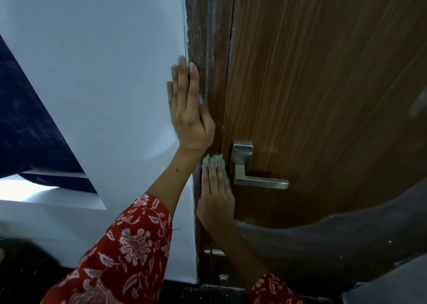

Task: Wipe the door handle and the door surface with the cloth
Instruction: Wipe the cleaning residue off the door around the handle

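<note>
A brown wood-grain door (323, 84) fills the right half of the view. Its steel lever handle (261, 182) points right from a steel plate. My right hand (216, 195) presses a small green cloth (212, 160) flat against the door's edge, just left of the handle plate; only the cloth's top shows above the fingertips. My left hand (189, 109) lies flat, fingers together and pointing up, on the corner where the white wall meets the dark door frame (208, 38). It holds nothing.
A white wall (97, 72) takes up the left side. A dark blue surface (27, 123) lies at far left. A grey fabric (335, 246) hangs across the lower right in front of the door. The floor below is dark.
</note>
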Demonstrator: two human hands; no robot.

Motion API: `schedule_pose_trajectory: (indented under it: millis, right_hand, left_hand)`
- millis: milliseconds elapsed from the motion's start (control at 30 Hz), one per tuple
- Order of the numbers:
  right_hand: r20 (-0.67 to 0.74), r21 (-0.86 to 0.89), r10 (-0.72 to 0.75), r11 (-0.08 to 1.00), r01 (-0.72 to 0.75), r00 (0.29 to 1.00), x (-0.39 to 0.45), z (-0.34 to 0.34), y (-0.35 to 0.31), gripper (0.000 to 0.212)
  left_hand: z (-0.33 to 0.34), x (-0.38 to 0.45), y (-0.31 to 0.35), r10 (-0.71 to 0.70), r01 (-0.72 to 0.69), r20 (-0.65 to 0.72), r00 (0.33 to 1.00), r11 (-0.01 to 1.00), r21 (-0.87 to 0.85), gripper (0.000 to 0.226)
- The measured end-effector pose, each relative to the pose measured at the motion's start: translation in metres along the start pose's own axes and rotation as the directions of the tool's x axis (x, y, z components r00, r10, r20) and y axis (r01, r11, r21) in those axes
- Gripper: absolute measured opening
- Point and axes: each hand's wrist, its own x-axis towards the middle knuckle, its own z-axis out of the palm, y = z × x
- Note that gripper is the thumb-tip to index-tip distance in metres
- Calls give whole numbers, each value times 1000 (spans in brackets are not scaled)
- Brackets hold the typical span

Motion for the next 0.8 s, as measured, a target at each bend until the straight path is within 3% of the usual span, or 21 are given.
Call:
schedule_pose_trajectory:
  millis: [67, 133, 267, 367, 433, 467, 567, 633, 700, 800]
  right_hand:
    - [-76, 14, -3, 1000, 4, 997, 10, 0, -1, 62]
    - [-43, -7, -34, 999, 33, 999, 6, 4, 4, 62]
    - [268, -35, -107, 992, 120, 957, -49, 27, 22, 78]
    - [599, -177, -118, 945, 275, 792, -98, 44, 55, 94]
    - [731, -247, -123, 869, 428, 671, -120, 53, 82, 97]
    - [756, -250, -102, 867, 430, 646, -130, 54, 94, 96]
    - [702, -314, 147, 942, 118, 697, -157, 45, 122, 96]
    - [615, -383, 386, 908, -168, 687, -171, 36, 132, 105]
    - [556, -362, 595, 802, -474, 581, -170, 35, 130, 122]
    - [600, -135, 686, 593, -794, 411, -143, 41, 97, 132]
  left_hand:
    - [0, 0, 1, -6, 6, -8, 1000, 1000, 2, 46]
    - [-1, 0, 1, -9, 9, -5, 1000, 1000, 5, 46]
    - [-1, -1, 2, -3, 3, 6, 1000, 1000, 22, 48]
    - [-1, 0, 2, 2, -2, 2, 1000, 999, 38, 47]
    - [-1, 0, 2, 0, 0, 0, 1000, 999, 48, 47]
    - [-1, 0, 2, 0, 0, 1, 1000, 999, 54, 46]
    - [-1, 0, 2, 1, -1, -3, 1000, 998, 60, 46]
    - [-1, 0, 3, 6, -6, 0, 1000, 998, 67, 46]
    - [0, 0, 3, 8, -8, 11, 1000, 998, 67, 45]
    - [-1, 0, 7, 0, -2, 27, 1000, 998, 66, 45]
